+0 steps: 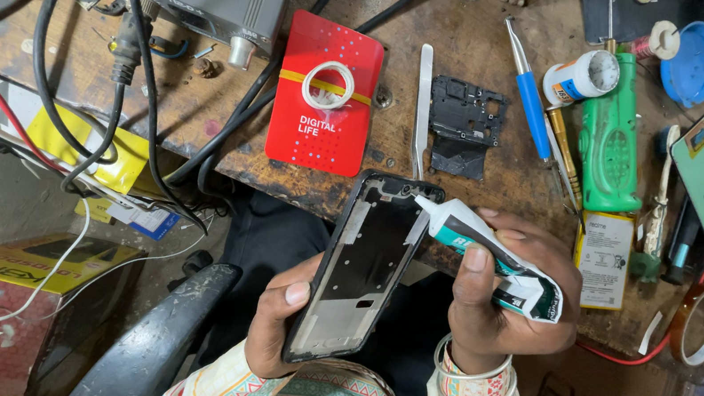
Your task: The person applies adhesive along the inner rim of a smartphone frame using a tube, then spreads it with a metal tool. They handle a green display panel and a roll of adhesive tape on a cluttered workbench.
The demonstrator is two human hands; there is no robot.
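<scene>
So the whole thing hinges on one contact spot: the nozzle of the white and teal squeezed-up glue tube [488, 255] sits right on the upper right edge of the black plastic phone frame with the grey metal inner plate [361, 266], just below its top corner, centre of the frame. The phone frame's long axis runs from lower left to upper right, tilted a bit, and the tube comes in from the right, lying almost crosswise to that edge. The left hand [279, 314] is closed round the frame's lower left side, thumb pressed flat on the inner plate, fingers hidden behind. The right hand [505, 297] is wrapped tight on the tube, thumb on top of its crumpled, rolled-up tail, so it's the hand nearest the working edge. The frame looks hard and glossy at the rim, matte inside with cutouts; the tube is soft and creased. Behind them, on the scuffed wooden worktop [393, 154], there's a red glossy card with a white wire ring on it [325, 94], steel tweezers [422, 108], a small black shield part [465, 122], a blue-handled screwdriver [529, 93] and a green plastic torch-like tool [610, 140] toward the upper right.
</scene>
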